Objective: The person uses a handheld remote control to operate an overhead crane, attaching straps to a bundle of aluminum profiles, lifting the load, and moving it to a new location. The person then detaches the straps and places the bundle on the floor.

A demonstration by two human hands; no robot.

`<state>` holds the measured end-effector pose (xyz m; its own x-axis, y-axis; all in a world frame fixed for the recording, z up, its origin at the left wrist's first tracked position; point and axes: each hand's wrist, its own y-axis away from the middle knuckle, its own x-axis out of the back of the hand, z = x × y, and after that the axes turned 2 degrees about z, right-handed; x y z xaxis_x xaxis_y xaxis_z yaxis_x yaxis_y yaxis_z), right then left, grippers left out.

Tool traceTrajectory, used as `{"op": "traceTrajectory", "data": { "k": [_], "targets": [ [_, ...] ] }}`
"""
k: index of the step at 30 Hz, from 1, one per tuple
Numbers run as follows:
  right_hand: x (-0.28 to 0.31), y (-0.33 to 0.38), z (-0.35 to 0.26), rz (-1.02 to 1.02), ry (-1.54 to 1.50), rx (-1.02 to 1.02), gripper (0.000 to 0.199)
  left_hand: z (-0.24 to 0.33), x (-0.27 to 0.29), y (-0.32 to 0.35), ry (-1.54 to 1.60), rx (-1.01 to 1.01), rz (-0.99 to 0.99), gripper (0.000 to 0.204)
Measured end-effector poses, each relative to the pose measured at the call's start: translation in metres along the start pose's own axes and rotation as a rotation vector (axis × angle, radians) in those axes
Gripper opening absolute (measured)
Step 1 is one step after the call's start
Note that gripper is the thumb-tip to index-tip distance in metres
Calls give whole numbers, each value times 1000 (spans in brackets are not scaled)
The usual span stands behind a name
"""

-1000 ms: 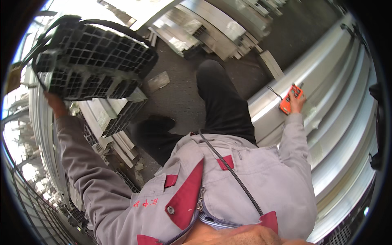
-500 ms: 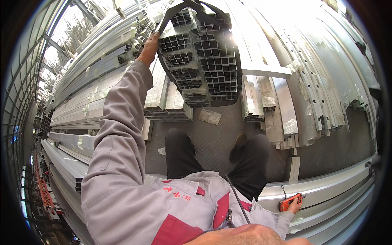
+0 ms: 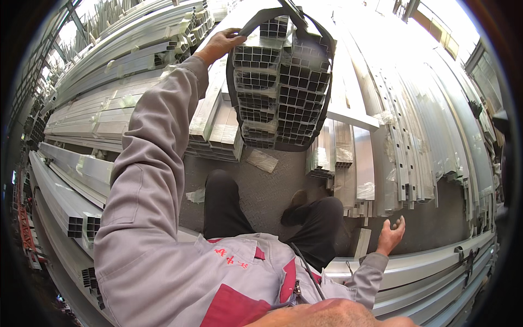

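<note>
A bundle of square metal tubes (image 3: pixel 259 80), its cut ends toward me, hangs in a loop of black lifting strap (image 3: pixel 327 60). My left arm is stretched out far ahead. At the bundle's upper left, my left hand (image 3: pixel 222 44) is closed on the strap, its fingertips partly hidden. My right hand (image 3: pixel 391 236) is held out at the right, fingers loosely bent and apart, with nothing in it. Beneath it lie long pale metal profiles (image 3: pixel 425 265). A thin dark cord shows beside my right sleeve; the orange remote control itself is not visible.
Stacks of long metal profiles stand at the left (image 3: pixel 90 122) and right (image 3: pixel 362 147). A profile (image 3: pixel 351 117) juts crosswise right of the bundle. On the dark floor (image 3: pixel 267 188) between my legs and the bundle lies a flat pale piece (image 3: pixel 262 161).
The orange remote control has gone from my right hand, which has lifted forward and opened. The bundle appears further right in view. My left hand stays on the strap.
</note>
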<state>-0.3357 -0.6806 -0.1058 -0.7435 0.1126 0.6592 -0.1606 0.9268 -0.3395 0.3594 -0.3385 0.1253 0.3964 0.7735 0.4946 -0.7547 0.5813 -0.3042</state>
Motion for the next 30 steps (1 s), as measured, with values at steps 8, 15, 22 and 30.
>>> {"op": "traceTrajectory", "data": {
  "k": [8,15,22,30],
  "targets": [
    [-93,-85,-409,-82,-384,960,47,6,-44,5,-307,-53,290,57],
    [-198,-106,-622,-136,-281,985,83,7,-55,14,-207,7,358,51],
    [-210,-128,-664,-528,-278,899,72,18,-55,23,-246,22,392,46],
    [-148,-146,-649,-899,-392,603,33,28,-52,32,-160,125,382,43]
  ]
}}
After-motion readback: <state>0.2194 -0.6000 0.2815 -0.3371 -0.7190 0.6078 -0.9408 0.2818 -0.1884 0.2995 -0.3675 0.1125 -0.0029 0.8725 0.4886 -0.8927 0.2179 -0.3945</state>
